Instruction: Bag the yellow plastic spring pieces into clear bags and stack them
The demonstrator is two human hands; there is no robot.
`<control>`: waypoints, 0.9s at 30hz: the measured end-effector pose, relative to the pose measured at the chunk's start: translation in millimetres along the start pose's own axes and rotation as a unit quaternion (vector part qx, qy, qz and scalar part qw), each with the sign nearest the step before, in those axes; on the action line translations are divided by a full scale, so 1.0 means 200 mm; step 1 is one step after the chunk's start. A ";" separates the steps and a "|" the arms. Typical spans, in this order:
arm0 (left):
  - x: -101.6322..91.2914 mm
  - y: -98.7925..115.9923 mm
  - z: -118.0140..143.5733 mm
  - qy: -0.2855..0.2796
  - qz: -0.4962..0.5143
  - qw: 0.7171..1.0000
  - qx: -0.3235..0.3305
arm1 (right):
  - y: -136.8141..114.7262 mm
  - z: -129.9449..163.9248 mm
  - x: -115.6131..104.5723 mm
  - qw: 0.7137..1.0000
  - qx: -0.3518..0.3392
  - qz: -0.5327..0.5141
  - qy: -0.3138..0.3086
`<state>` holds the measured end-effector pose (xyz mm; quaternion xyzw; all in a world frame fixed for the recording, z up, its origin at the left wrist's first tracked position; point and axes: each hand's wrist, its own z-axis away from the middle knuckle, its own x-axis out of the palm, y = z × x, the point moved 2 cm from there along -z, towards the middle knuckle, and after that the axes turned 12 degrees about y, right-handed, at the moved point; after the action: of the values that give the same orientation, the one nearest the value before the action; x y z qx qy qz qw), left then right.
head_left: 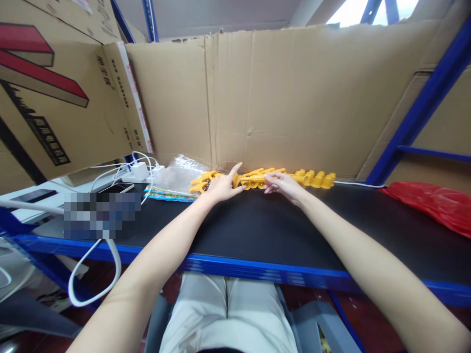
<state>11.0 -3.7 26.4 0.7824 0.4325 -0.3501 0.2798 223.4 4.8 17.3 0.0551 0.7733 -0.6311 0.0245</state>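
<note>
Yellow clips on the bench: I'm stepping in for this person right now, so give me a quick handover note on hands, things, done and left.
Left hand: resting on the yellow clips, forefinger raised, grip unclear.
Right hand: fingertips on the middle of the row, grip unclear.
Clips: one row along the cardboard wall at the back of the black bench.
Done: right end looks lined up.
Left: left end looks looser; likely needs straightening.
Nearby: clear bag, red bag.

Black counter (pixel 257 230) with blue front edge. Cardboard wall (pixel 287 98) at 12 o'clock. Printed carton (pixel 51 93) at 10 o'clock. White chargers (pixel 145 171) with white cable (pixel 91 274), phone (pixel 117 188), clear plastic bag (pixel 180 171) at 9–10 o'clock. Red bag (pixel 434 206) at 3 o'clock. Blue rack post (pixel 423 108) at 2 o'clock.
</note>
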 end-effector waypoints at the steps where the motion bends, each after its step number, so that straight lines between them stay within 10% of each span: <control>1: 0.00 0.00 0.00 0.011 0.003 1.000 -0.009 | 0.00 0.00 0.00 1.000 -0.006 -0.001 0.019; 7: 0.01 -0.03 -0.01 0.050 -0.009 0.998 -0.045 | 0.02 -0.07 -0.07 0.974 -0.144 0.055 0.167; 11: 0.03 -0.03 -0.01 0.040 -0.021 0.998 -0.035 | 0.02 -0.09 -0.11 0.898 -0.316 0.205 0.228; 27: 0.05 -0.04 -0.01 0.015 -0.030 0.999 -0.027 | 0.04 -0.10 0.08 0.614 -0.443 0.641 0.124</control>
<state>9.4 6.9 18.6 0.7664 0.4690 -0.3350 0.2837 209.2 27.1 11.9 0.5975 0.7220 -0.0220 0.3482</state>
